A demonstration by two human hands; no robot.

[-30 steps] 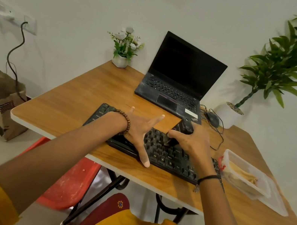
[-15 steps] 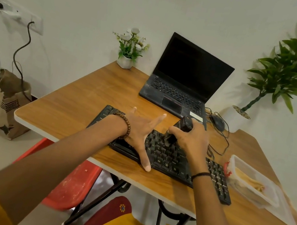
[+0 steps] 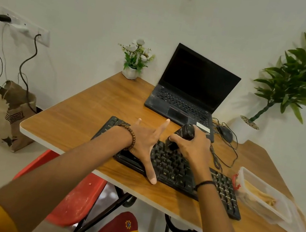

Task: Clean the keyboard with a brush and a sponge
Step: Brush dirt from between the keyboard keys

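A black keyboard (image 3: 179, 171) lies near the front edge of the wooden table (image 3: 77, 123). My left hand (image 3: 146, 143) presses flat on the keyboard's left half, fingers spread and straight. My right hand (image 3: 194, 145) grips a black brush (image 3: 182, 136), whose lower end touches the keys at the keyboard's upper middle. The keys beneath both hands are hidden. A clear plastic box (image 3: 264, 197) to the right of the keyboard holds something yellowish that may be a sponge.
An open black laptop (image 3: 191, 90) stands behind the keyboard. A wired mouse (image 3: 225, 133) and its cable lie to the right. A small flower pot (image 3: 131, 71) sits at the far corner, a tall plant (image 3: 297, 80) at the right. A red chair (image 3: 76, 200) is under the table.
My right hand has shifted the brush slightly left and away across the keys. The left hand has stayed pressed on the keyboard. The camera has tilted a little.
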